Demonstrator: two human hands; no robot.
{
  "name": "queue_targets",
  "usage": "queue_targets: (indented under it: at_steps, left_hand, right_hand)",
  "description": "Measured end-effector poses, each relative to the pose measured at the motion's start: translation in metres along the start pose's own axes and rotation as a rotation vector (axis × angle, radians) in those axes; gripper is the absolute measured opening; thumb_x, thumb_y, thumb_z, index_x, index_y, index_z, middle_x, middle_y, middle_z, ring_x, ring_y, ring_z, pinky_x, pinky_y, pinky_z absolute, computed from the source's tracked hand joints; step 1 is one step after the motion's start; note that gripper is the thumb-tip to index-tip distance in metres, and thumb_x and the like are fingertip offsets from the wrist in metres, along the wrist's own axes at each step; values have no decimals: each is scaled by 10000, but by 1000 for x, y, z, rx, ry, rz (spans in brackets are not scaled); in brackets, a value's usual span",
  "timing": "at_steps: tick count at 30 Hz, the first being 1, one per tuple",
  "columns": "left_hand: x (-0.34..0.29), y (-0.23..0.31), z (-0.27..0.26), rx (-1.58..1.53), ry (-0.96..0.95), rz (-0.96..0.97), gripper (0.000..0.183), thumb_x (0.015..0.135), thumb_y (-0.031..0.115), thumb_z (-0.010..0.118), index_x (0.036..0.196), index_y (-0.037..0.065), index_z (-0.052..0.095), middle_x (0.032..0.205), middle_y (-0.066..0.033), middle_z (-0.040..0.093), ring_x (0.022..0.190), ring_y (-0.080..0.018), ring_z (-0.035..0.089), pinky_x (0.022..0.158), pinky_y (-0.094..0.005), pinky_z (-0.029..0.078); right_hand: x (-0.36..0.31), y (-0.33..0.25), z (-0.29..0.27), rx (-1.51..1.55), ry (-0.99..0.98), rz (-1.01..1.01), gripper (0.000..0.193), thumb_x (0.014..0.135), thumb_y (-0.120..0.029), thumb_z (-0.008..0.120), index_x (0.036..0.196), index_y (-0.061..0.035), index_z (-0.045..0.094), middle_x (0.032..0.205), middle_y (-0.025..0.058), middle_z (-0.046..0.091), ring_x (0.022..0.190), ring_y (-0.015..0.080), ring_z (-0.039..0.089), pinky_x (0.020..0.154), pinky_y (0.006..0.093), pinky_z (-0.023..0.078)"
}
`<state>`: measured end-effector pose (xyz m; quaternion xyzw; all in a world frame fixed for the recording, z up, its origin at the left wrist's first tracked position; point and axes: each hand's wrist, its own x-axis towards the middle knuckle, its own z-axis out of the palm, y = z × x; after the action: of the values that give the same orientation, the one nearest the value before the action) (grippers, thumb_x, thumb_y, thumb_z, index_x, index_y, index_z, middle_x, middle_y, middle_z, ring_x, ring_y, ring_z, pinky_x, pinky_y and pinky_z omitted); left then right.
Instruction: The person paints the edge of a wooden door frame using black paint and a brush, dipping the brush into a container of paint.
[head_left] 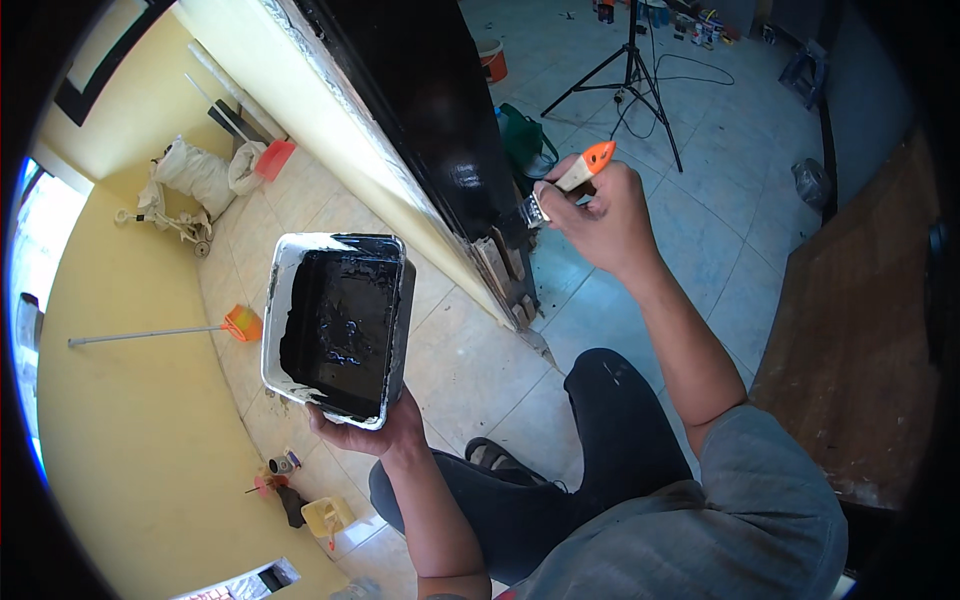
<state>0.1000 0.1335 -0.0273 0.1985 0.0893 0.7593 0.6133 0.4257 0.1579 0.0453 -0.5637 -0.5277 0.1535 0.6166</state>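
Note:
My left hand (375,428) is closed on the near edge of a white rectangular paint tub (273,330), supporting it from below. Glossy black paint (345,320) coats its floor and inner walls. In my right hand (607,215) is a paintbrush (578,177) with a pale handle and an orange end. Its dark bristles point left, at the lower part of a black-painted door frame (440,110); I cannot tell whether they touch it. Just under the bristles, the frame's foot shows rough bare pieces (500,270).
A black tripod (632,70) with a trailing cable stands beyond the frame, near a green container (525,140). Along the left wall are white sacks (195,175), a red dustpan (273,160) and an orange broom (242,322). A yellow container (326,516) sits lower left. Brown board (850,330) rises at right.

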Motion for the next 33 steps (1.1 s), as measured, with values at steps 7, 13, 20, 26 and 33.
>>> queue_targets:
  at_steps: [7,13,20,26,33]
  left_hand:
    - [3,2,-6,-20,-20,-19,705,960,505,653,1554,151,513,1528,-114,586,1388,-311,585,1186,-553,475]
    - [5,1,-2,5,8,-10,708,959,503,655,1551,139,518,1534,-112,585,1384,-309,589,1188,-550,472]
    - [7,2,-7,-8,15,-21,704,962,496,647,1553,137,518,1530,-113,590,1390,-305,584,1195,-547,463]
    - [9,4,-3,3,18,-28,712,956,505,647,1544,122,528,1520,-124,597,1380,-321,594,1185,-541,475]
    - [16,5,-4,23,61,-32,727,932,491,690,1528,102,546,1514,-141,602,1380,-337,594,1190,-541,471]
  right_hand:
    - [21,3,3,-46,-51,57,193,876,-136,783,809,30,709,650,99,699,534,132,650,556,295,492]
    - [25,5,4,44,-31,70,195,880,-131,784,870,56,731,696,97,722,563,115,674,563,283,560]
    - [20,14,-6,206,-4,163,166,936,-91,749,910,67,708,774,110,731,663,146,735,579,286,633]
    - [-3,47,-3,435,102,330,150,961,-74,737,986,68,695,871,138,744,700,176,744,616,320,665]
    - [-33,88,5,561,153,427,175,972,-117,725,1007,52,701,925,146,750,765,193,756,673,360,685]
